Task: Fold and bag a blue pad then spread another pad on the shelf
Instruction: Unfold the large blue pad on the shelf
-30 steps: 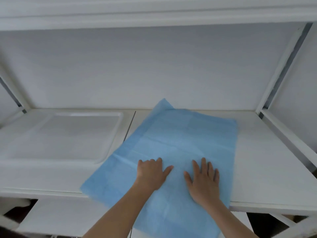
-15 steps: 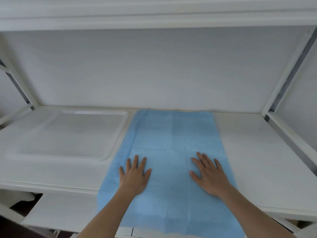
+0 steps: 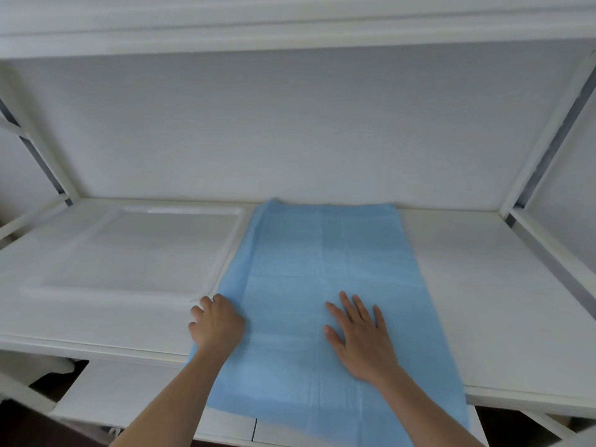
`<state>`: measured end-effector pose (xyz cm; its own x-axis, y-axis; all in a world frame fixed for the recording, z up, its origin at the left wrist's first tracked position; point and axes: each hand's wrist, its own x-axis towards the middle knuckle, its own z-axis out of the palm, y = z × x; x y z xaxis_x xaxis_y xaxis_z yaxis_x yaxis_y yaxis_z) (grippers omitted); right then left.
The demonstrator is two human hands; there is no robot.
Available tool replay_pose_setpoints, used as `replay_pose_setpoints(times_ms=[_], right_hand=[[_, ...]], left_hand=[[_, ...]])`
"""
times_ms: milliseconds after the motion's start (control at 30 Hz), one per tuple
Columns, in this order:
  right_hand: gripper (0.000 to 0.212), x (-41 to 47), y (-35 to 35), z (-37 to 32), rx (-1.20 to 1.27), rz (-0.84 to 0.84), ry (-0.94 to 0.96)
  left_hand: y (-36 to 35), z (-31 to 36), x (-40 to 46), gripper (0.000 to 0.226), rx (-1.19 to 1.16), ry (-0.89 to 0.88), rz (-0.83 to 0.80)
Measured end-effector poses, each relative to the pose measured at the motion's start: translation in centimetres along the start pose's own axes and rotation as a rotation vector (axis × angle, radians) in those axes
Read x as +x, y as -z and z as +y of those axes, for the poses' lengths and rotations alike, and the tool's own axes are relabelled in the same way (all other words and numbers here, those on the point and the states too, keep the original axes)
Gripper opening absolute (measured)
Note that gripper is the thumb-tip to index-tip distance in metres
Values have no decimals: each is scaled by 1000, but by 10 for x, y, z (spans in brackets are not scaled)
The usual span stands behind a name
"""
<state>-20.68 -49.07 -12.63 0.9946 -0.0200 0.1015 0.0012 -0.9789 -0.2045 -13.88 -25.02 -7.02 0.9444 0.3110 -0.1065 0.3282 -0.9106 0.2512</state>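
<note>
Head view: right hand [image 3: 362, 341] flat on blue pad [image 3: 322, 253]; left hand [image 3: 216, 324] perhaps gripping edge.

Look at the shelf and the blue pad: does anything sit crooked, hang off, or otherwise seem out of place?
Yes. The blue pad overhangs the shelf front edge, its near end draping down, and its left edge laps onto the white tray. The far left corner is curled up against the back.

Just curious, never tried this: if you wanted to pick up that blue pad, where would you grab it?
Probably the front edge of the blue pad: it overhangs the shelf, so fingers from the near side could pinch above and below. Elsewhere it lies flat.
</note>
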Motion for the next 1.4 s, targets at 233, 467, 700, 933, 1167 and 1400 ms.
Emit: replay_pose_setpoints(times_ms=[233,467,700,933,1167,1400], right_hand=[[57,4,2,0,-31,-58,-55],[70,5,-1,2,-6,-2,-10],[75,4,3,3,-7,-29,-17],[77,5,4,2,7,-30,-22],[77,4,4,1,-4,-43,-29],[77,4,5,0,33,-47,-33]], left_hand=[[9,-4,6,11,-146,3,27],[11,-2,13,29,-307,76,90],[21,-3,25,17,-698,332,-160],[25,-9,28,23,-655,244,-89],[34,5,28,9,-645,147,-82],[34,31,23,16,-821,188,-357]])
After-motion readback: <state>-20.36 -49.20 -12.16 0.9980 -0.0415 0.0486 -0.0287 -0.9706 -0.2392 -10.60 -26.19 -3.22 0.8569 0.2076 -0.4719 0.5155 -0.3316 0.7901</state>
